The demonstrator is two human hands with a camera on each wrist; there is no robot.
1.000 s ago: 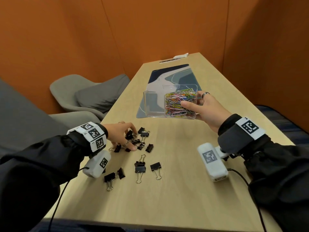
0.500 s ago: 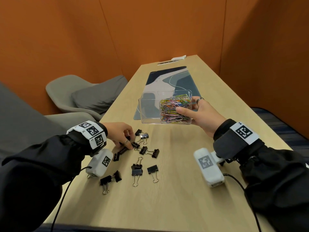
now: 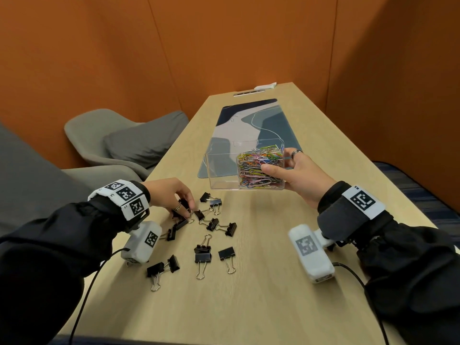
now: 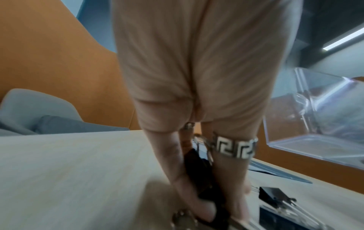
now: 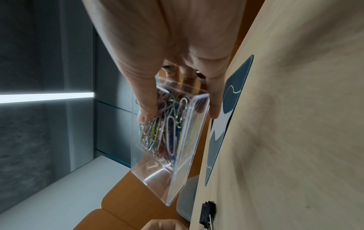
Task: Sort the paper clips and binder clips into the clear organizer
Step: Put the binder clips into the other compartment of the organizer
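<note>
Black binder clips (image 3: 225, 227) are spread on the table (image 3: 261, 295); some are pinched in the curled fingers of the left hand (image 3: 171, 195); the clear organizer (image 3: 245, 168) is gripped by the right hand (image 3: 298, 175), thumb on its front, fingers behind; coloured paper clips (image 3: 260, 168) fill its right part; its left part holds nothing.

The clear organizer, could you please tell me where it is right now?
In the head view the clear organizer sits right of centre, held by the right hand, over the table just beyond the scattered binder clips.
</note>
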